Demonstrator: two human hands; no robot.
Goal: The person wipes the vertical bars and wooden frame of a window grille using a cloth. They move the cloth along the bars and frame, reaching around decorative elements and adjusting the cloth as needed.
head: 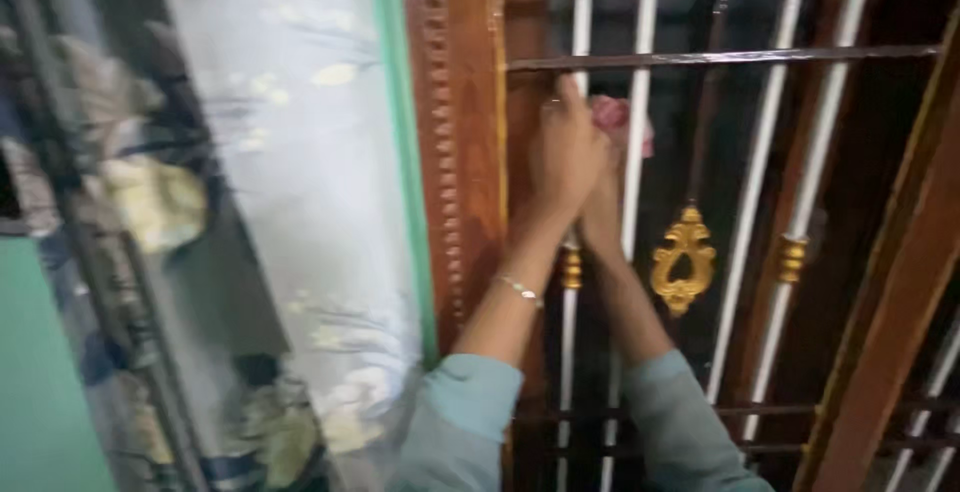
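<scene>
Teal sleeves (470, 422) fill the bottom centre of the frame, 2 forearms rising out of them toward the middle. The left hand (565, 157) sits in front, a thin bracelet (522, 290) on its wrist, fingers pressed together and laid flat up against a white vertical bar (580, 12) of the window grille. Tucked behind it, the right hand (603, 207) is mostly covered, so I cannot tell how its fingers lie. A pink cloth (622, 122) pokes out just right of the hands, centre frame, touching the bars; which hand grips it is hidden. Beyond, a gold ornament (683, 260) hangs lower right of the hands. Left of centre runs the carved wooden frame (455, 132), then a pale curtain (290, 152) at upper left.
</scene>
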